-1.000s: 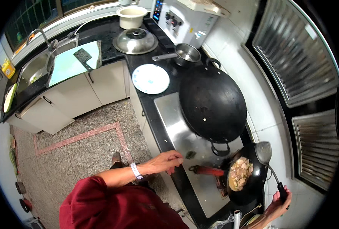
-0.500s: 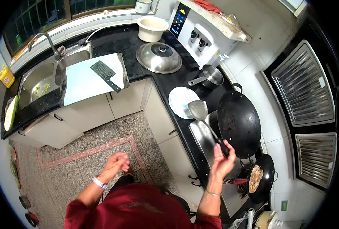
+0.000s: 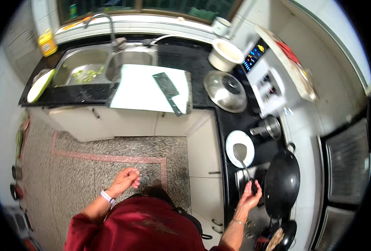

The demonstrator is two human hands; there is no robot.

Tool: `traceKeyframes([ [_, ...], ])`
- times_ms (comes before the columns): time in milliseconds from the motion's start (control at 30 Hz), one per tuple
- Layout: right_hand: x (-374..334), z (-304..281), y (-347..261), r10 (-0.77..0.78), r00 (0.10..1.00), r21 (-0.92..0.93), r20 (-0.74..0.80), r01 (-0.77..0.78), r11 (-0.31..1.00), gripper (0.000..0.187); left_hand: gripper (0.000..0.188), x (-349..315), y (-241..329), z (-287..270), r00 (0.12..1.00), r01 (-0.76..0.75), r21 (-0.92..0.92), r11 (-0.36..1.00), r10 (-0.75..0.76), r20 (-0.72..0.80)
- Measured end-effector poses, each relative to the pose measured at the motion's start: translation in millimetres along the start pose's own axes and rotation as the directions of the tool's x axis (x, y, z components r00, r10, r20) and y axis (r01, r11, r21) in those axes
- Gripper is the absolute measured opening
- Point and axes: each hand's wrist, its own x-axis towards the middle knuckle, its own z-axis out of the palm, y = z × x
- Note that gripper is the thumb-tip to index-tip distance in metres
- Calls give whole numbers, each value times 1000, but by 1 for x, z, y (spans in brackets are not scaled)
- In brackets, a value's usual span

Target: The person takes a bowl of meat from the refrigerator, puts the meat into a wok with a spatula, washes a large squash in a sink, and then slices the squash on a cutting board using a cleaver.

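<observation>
Beside the wok (image 3: 282,184), the right hand (image 3: 249,198) holds a spatula (image 3: 240,153).

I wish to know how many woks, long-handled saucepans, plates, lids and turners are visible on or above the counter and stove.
Woks: 2 (large black round wok, smaller black wok with food)
Long-handled saucepans: 1 (small silver metal saucepan)
Plates: 1 (round white plate)
Lids: 1 (domed silver metal lid)
Turners: 1 (flat-headed metal turner, in the right hand)
Total: 6
</observation>
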Motion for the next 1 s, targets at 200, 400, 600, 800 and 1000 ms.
traceKeyframes([
  [200, 18, -29, 22, 75, 995, 107, 63, -81, 991, 33, 26, 16, 23, 4, 998, -59, 82, 995, 59, -1],
  [400, 5, -4, 36, 23, 998, 52, 57, -26, 998, 30, 27, 33, 38, 9, 997, -63, 125, 990, 67, -26],
  [600, 23, -40, 31, 396, 902, 53, 171, -410, 911, 38, 32, 42, 42, 5, 997, -57, 141, 988, 63, -37],
  [800, -18, 14, 11, 531, 848, 97, 11, -529, 843, 25, 18, 54, 41, -42, 992, -15, 64, 998, 23, -122],
  [1000, -37, 25, 15, 816, 531, -453, 229, -683, 572, 24, 19, 74, 34, -165, 897, -151, 87, 985, 173, -406],
])
